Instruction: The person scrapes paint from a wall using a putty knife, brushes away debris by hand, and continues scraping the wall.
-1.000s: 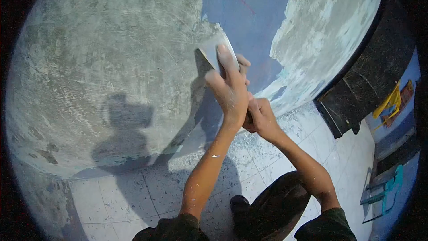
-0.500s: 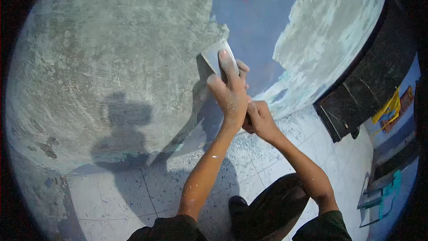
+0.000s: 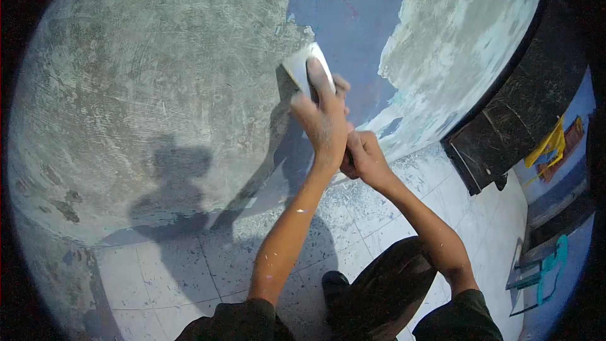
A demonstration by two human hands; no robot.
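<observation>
A paint scraper with a wide, pale metal blade (image 3: 297, 63) is against the wall, at the ragged edge where blue paint (image 3: 353, 31) meets bare grey plaster (image 3: 158, 69). My left hand (image 3: 322, 123) grips it near the blade, one finger stretched along the metal and the thumb out to the side. Lower down, my right hand (image 3: 366, 156) is wrapped round the dark handle, mostly hidden by the fingers. Pale dust coats my left fingers, and flecks of paint dot both forearms.
Paint chips litter the white tiled floor (image 3: 170, 278) along the wall's foot. A dark panel (image 3: 511, 113) stands at the right, with a yellow item (image 3: 548, 145) beyond it. A teal chair (image 3: 544, 275) is at the lower right. My bent knee (image 3: 391, 278) is below my hands.
The view has shifted slightly, so the wall's paint edge appears higher and further left. Both hands and the scraper appear a little higher, with the same grip.
</observation>
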